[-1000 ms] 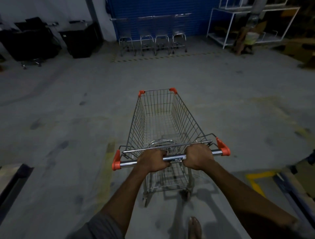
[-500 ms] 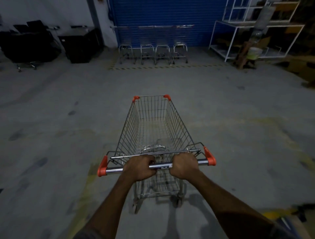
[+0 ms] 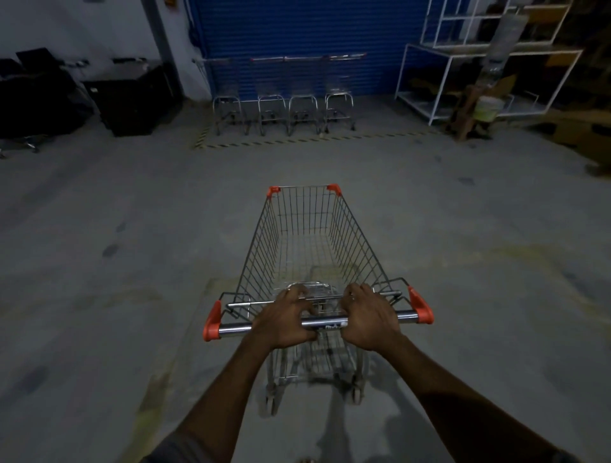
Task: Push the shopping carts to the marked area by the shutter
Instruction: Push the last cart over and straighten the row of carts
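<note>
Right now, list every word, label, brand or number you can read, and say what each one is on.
Cart handle, mid-bar: small white print, too blurred to read.
Orange sign on the wall, at the picture's top edge: cut off, unreadable.
No legible text anywhere else.

No text can be read. A dark label (image 3: 334, 326) with white marks sits on the middle of the handle (image 3: 310, 322) of the cart (image 3: 307, 251), but the marks are too small and blurred to make out as letters or numbers.
</note>
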Motion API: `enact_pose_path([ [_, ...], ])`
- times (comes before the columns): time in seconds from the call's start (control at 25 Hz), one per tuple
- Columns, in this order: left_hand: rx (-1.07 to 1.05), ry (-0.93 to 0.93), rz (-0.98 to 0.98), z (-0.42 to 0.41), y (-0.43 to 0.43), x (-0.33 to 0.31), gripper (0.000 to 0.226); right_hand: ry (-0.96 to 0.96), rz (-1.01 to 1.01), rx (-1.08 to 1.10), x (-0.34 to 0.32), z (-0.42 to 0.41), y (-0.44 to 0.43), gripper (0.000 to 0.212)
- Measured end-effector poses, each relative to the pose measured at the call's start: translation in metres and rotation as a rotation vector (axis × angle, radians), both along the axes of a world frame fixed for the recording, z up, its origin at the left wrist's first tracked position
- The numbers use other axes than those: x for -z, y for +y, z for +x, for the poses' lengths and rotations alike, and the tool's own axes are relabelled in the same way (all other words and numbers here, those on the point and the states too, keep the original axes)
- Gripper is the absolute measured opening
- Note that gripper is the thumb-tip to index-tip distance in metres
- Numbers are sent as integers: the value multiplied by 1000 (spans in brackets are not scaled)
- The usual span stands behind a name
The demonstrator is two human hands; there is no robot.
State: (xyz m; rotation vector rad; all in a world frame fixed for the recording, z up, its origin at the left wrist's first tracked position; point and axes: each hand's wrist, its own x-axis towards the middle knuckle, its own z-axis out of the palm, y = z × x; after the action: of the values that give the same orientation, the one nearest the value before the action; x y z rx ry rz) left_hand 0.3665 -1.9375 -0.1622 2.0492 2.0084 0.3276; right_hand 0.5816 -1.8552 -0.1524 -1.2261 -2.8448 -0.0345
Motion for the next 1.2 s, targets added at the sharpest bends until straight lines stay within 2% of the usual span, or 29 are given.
enact_pose_path([
  [0.24,42,-56,-106,-45,136,-2,56,-20,-46,38,-10,-42,123,56],
  [0.56,36,-32,-53,-86,302,1,53,-26,-73,80,-8,-84,290,49],
  [0.76,-11,-25,-42,-110,417,2,60,-16,-97,92,-1,-109,411,55],
  [0.96,-19,28,33,-123,518,-10,46,-51,-74,69,-11,-129,519,48],
  [1.12,4,32,59,-138,597,-12,47,-51,-81,60,-10,-145,600,59],
  [1.2,7,18,45,-149,638,-11,49,-56,-96,82,-9,-155,640,57],
])
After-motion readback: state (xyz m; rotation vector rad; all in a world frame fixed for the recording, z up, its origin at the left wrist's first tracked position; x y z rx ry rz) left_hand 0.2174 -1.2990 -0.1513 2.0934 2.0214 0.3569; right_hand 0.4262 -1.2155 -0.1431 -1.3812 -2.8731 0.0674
